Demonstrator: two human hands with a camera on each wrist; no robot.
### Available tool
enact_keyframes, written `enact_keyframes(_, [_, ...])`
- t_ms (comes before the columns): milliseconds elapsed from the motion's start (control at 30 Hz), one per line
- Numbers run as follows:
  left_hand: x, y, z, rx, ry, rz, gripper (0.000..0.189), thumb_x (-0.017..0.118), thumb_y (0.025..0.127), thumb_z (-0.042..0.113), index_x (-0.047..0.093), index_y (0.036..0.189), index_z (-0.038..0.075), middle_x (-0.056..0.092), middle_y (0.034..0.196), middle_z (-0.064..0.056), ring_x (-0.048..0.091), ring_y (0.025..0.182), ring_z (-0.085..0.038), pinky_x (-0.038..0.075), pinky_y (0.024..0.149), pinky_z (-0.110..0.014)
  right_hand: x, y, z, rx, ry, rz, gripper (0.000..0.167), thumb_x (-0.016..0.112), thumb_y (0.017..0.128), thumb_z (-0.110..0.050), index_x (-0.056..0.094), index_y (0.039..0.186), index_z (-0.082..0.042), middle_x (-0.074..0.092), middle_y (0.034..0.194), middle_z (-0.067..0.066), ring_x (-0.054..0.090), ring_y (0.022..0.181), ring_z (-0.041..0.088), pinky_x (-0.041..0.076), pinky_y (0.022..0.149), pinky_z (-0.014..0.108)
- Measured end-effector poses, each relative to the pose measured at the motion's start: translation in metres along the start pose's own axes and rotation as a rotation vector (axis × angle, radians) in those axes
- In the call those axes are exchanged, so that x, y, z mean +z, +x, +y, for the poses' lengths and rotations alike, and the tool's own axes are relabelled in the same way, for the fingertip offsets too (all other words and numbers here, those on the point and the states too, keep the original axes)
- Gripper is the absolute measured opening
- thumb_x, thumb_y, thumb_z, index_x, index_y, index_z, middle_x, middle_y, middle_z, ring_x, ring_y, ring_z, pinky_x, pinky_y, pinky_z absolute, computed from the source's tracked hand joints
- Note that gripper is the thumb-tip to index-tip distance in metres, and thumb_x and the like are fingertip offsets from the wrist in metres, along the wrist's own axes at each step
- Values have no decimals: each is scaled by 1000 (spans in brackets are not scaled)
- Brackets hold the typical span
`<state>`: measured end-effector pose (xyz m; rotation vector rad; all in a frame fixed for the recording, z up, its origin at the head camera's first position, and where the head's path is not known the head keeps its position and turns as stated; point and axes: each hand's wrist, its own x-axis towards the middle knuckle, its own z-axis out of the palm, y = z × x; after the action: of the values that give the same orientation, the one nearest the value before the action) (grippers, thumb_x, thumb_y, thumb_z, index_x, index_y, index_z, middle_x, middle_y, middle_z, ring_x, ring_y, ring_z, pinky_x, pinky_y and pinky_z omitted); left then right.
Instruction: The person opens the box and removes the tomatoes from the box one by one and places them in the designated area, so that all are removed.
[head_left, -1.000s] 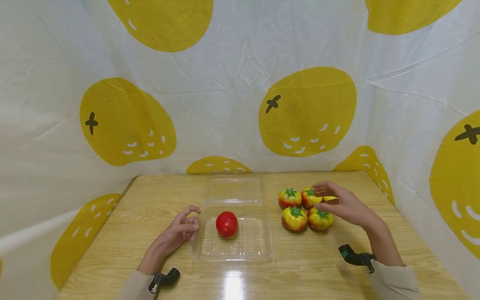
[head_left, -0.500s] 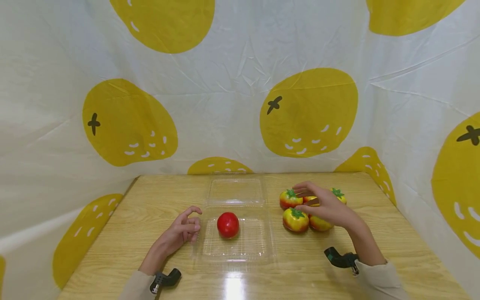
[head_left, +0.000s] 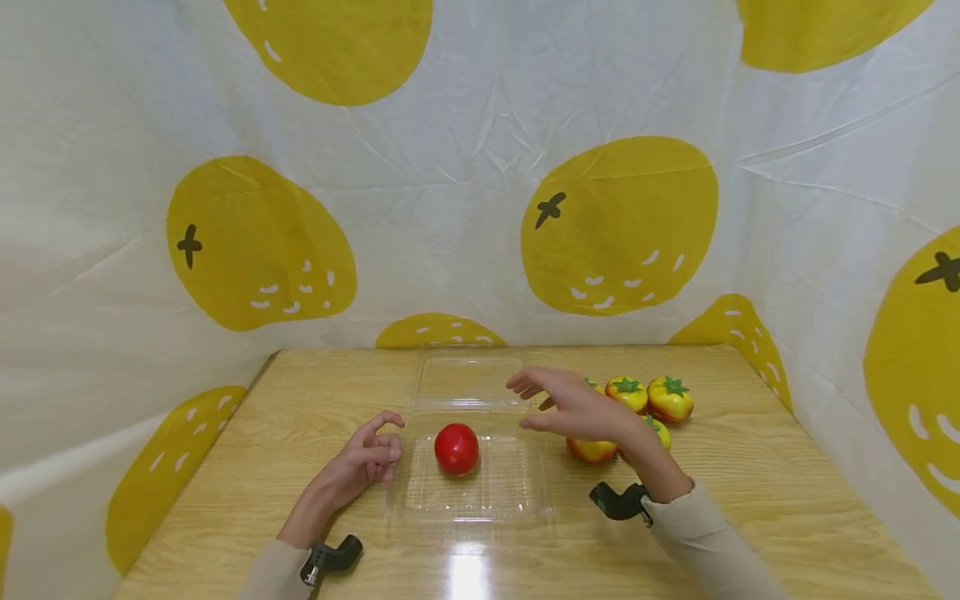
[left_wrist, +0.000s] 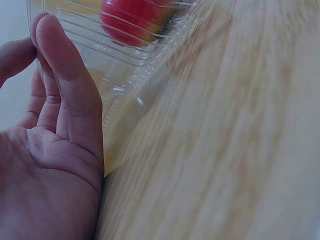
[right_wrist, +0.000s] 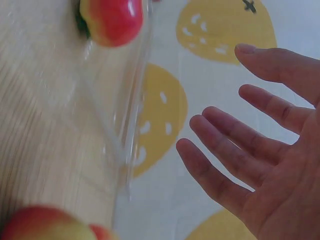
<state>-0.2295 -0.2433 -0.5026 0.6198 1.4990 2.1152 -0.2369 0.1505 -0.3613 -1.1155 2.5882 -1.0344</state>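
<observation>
An opened clear plastic clamshell container (head_left: 513, 487) lies on the wooden table. Inside sits one toy tomato (head_left: 457, 449), red side up; the right wrist view shows green at its underside. My left hand (head_left: 366, 457) rests by the container's left edge, fingers loosely curled; whether they touch the rim I cannot tell. Holding nothing, my right hand (head_left: 570, 406) hovers between the container and a group of yellow-red toy tomatoes with green leafy tops, partly covering the group. One yellow-red toy tomato (head_left: 670, 398) stands at its far right.
The container's clear lid (head_left: 468, 379) lies folded back toward the far edge of the wooden table (head_left: 322, 383). A white cloth (head_left: 435, 233) with yellow fruit prints hangs behind and at both sides. Each wrist wears a black camera mount.
My right hand has moved left from above the yellow-red toy tomatoes toward the container, uncovering those at the back right. My left hand and the red-side-up tomato have stayed in place.
</observation>
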Motion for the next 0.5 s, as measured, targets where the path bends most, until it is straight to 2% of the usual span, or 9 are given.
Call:
enact_keyframes(267, [0,0,0,7,-7,0,41,40,100,-11,43,130,16,67,86,5,65,62,-8,57,59,-22,20,36,-16,-11,-47,-145,47,74,94,-18,57,135,-6,65,134,13,64,123,34,58,97,51])
enact_keyframes(500, [1,0,0,9,-9,-2,41,41,99,-11,43,130,15,67,86,5,66,63,-8,57,59,-22,41,59,-23,1,-127,-226,44,75,92,-16,60,133,-8,67,132,12,65,121,31,57,99,44])
